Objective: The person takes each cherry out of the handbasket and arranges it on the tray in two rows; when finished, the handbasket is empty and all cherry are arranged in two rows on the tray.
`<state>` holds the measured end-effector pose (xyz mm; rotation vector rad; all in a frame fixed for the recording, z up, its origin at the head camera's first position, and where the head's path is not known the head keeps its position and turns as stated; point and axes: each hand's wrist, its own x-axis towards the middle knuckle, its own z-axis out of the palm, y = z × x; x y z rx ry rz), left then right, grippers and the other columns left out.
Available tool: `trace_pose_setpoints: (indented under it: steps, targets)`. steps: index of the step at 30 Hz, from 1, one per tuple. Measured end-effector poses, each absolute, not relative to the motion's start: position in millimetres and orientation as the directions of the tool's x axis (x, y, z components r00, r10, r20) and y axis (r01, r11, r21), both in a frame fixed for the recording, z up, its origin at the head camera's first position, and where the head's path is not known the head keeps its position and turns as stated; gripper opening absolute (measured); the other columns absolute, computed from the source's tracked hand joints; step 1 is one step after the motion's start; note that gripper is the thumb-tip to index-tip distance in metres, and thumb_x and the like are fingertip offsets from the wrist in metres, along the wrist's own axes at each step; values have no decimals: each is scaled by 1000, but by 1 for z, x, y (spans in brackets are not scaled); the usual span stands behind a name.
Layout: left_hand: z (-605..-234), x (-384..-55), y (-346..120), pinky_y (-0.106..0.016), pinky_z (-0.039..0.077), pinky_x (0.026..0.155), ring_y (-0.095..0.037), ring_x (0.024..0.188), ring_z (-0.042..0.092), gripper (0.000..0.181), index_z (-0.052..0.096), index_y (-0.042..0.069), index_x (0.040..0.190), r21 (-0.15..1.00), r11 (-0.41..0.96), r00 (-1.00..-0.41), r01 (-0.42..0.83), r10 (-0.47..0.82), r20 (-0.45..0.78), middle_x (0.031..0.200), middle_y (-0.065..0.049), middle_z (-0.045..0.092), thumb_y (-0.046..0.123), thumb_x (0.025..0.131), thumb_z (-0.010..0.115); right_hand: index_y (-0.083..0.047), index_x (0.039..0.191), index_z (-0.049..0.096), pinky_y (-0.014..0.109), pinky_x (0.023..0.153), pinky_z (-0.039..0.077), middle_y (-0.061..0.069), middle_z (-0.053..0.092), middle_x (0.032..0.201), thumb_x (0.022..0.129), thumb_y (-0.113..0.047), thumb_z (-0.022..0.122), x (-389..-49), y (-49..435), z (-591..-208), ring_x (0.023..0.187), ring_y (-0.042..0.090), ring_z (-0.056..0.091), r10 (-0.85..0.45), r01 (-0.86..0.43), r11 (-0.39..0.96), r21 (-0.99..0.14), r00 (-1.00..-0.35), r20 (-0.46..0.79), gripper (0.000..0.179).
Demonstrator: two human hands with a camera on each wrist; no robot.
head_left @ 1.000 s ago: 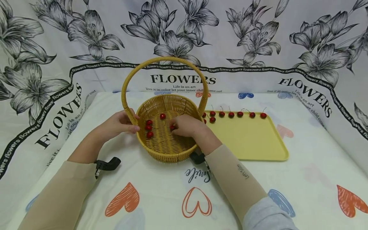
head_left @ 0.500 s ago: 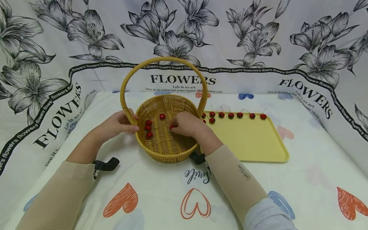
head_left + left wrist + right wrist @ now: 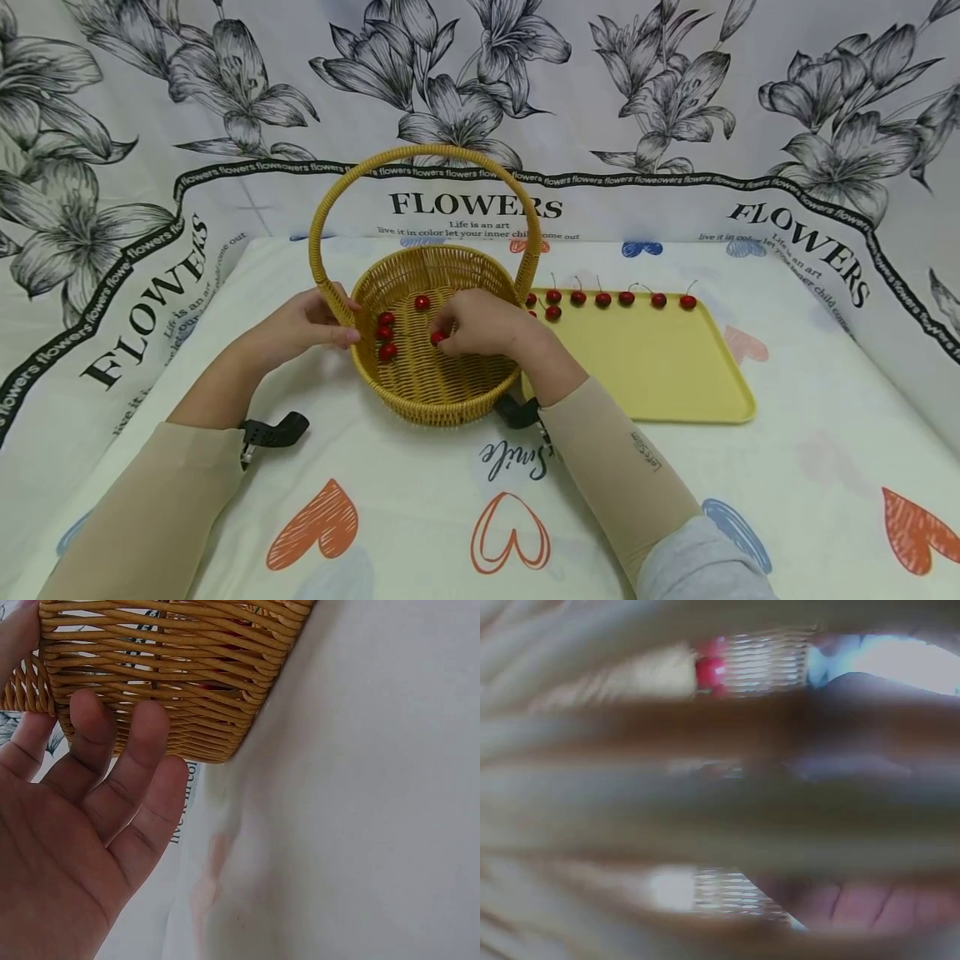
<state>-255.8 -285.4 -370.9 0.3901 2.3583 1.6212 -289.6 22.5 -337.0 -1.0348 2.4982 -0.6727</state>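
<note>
Our right hand (image 3: 487,327) pinches a red cherry (image 3: 437,337) at its fingertips, low inside the wicker basket (image 3: 431,392); our left hand (image 3: 303,327) curls round the handle base, fingers pressed on the outer weave; three cherries (image 3: 386,333) lie between both sets of fingers; released high, the fruit could roll or bounce on the weave.

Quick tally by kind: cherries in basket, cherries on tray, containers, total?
Cherries in basket: 5, one at the right hand
Cherries on tray: 8 visible; the rim may hide more
Basket: 1
Tray: 1
Total: 15
</note>
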Motion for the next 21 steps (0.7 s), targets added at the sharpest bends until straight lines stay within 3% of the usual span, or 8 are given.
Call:
trace_pose_setpoints:
  steps: [10, 21]
  targets:
    - [-370, -255, -286, -39, 59, 81, -19, 88, 67, 34, 54, -2, 119, 938, 339, -933, 78, 355, -51, 100, -5, 68, 4, 93, 75, -20, 109, 74, 28, 74, 54, -8, 68, 101, 93, -18, 77, -276, 37, -299, 91, 15, 61, -700, -561, 616, -553, -712, -58, 16]
    - [-371, -256, -287, -38, 58, 80, -21, 87, 65, 36, 52, -2, 121, 937, 337, -927, 90, 373, -45, 101, -9, 67, 4, 94, 74, -17, 113, 71, 38, 73, 56, 2, 69, 102, 93, -11, 71, -274, 86, -269, 91, 24, 63, -638, -427, 611, -667, -764, -96, 21]
